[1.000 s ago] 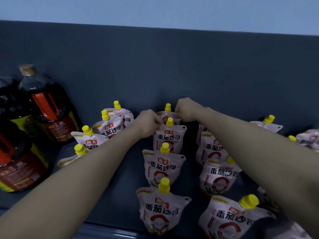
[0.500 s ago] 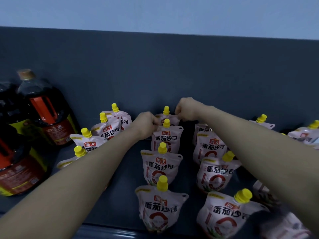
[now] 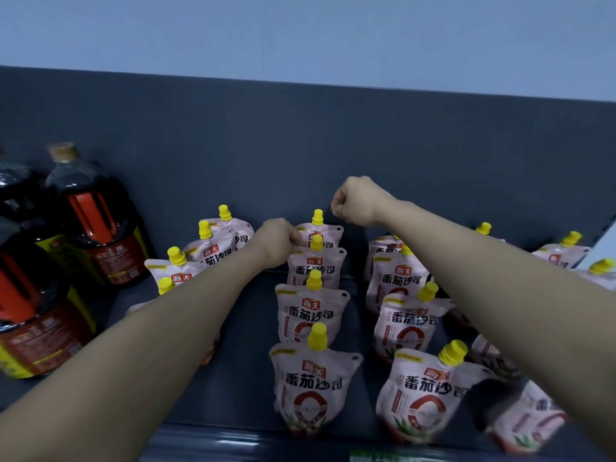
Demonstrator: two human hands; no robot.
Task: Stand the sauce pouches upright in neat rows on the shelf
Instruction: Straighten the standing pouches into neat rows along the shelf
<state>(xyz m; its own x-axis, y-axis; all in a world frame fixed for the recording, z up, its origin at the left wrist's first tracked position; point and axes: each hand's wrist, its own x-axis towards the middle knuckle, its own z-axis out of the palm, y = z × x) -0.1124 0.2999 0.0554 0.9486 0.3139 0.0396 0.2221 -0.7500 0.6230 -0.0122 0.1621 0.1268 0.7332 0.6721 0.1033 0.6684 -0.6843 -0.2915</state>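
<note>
White sauce pouches with yellow caps stand on a dark shelf [image 3: 241,355]. The middle row runs from a front pouch [image 3: 315,385] back to a rear pouch [image 3: 325,232] near the back panel. My left hand [image 3: 278,241] is closed on the rear pouch's top left corner. My right hand [image 3: 358,201] hovers as a fist just above and right of that pouch's cap, with nothing visible in it. A right row [image 3: 408,325] stands beside my right forearm. A left row [image 3: 213,253] leans backward, partly hidden by my left arm.
Two large dark sauce bottles [image 3: 96,221] with red handles stand at the left. More pouches [image 3: 563,251] sit at the far right, and one pouch [image 3: 526,418] lies tilted at the bottom right. The grey back panel [image 3: 300,145] closes the shelf behind.
My right hand has let go of the rear pouch's right corner and risen up and to the right. My left hand stays at the pouch's left corner.
</note>
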